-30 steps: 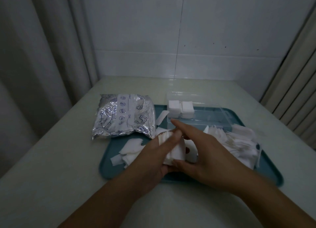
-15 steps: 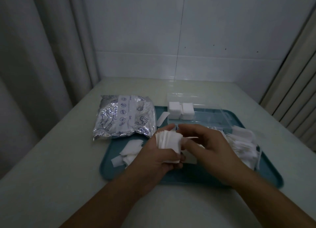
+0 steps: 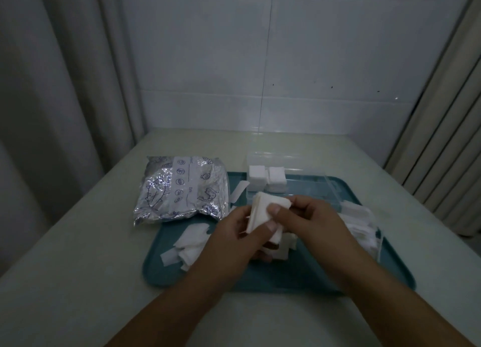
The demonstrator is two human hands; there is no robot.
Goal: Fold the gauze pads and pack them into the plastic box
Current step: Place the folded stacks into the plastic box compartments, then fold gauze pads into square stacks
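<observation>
Both hands, left point(image 3: 231, 238) and right point(image 3: 309, 221), pinch a white gauze pad stack point(image 3: 265, 211) above the teal plastic tray point(image 3: 286, 276); squaring the edges should help it fit the clear plastic box point(image 3: 307, 187).

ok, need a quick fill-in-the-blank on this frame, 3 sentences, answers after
Both hands hold a stack of gauze pads above the ____ tray.
The clear plastic box already holds ____ white stacks of folded pads.
The foil bag lies to the ____ of the box.
Answers: teal; two; left

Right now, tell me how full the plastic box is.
Mostly empty. The clear plastic box holds two folded gauze stacks at its left end; the rest shows bare.
</observation>
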